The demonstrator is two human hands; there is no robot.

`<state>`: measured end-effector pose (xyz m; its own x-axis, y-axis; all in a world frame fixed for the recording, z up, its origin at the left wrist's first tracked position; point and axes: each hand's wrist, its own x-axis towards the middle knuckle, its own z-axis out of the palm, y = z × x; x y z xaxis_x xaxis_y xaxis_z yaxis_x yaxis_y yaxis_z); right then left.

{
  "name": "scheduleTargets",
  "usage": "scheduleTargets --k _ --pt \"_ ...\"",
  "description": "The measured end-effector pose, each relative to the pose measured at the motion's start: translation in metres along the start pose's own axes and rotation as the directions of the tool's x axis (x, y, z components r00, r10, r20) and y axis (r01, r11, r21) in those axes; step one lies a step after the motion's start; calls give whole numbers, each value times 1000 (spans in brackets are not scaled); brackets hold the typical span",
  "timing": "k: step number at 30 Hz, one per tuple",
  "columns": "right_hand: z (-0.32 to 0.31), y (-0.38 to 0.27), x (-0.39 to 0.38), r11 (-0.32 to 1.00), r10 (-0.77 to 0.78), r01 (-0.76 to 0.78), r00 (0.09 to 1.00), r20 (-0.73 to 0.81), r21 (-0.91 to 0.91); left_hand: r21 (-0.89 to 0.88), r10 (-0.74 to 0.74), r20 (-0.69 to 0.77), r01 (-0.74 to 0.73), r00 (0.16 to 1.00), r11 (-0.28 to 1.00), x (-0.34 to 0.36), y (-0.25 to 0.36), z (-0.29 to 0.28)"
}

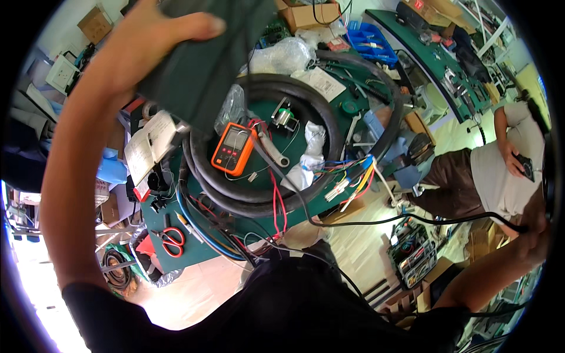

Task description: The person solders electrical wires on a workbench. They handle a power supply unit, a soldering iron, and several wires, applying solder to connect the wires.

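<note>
The left hand (147, 35) is raised at the far left, its thumb laid across a dark flat case (191, 76) with the other fingers out of sight, so the case is gripped between thumb and fingers; it sits in front of the far left part of the green table (194, 253). The right hand (534, 226) is out at the right rim, blurred and in shadow, its fingers closed around a black cable (376, 221), though their exact pose is hard to tell. From there the cable runs left in a long sag, then bends away to the far side, passing close by the case; whether the two are joined cannot be made out. Just nearer than the case, an orange meter (233, 149) lies inside the loops of a thick black hose (259, 207), along with a metal part with a green ring (285, 116) and a white-wrapped bundle (312, 150). Coloured wires with white plugs (337, 189) cross the hose on the right. An open notebook (149, 147) is left of the hose, and red-handled scissors (170, 240) lie at the near left. Farther off are clear plastic wrap (282, 56) and a blue tray (374, 44). On the right, another person (500, 170) holds a dark device, and an open toolbox (412, 253) rests on the floor.
</note>
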<state>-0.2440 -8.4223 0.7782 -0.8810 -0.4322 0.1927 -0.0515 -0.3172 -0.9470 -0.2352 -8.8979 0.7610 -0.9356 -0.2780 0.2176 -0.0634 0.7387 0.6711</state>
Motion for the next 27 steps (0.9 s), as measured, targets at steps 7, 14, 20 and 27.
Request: scheduleTargets --k 7,14,20,27 --pt "-126 54 -61 813 -557 372 723 -410 -449 12 -73 -8 74 997 997 131 12 147" --pt "-237 75 -106 831 -508 328 777 -373 -449 232 -392 45 372 919 899 216 29 297" --pt "-281 105 -118 924 -375 289 808 -455 -248 423 -512 10 461 859 780 263 23 410" --pt "-303 145 -114 985 -140 172 872 -468 28 522 -584 14 492 812 696 308 -10 514"
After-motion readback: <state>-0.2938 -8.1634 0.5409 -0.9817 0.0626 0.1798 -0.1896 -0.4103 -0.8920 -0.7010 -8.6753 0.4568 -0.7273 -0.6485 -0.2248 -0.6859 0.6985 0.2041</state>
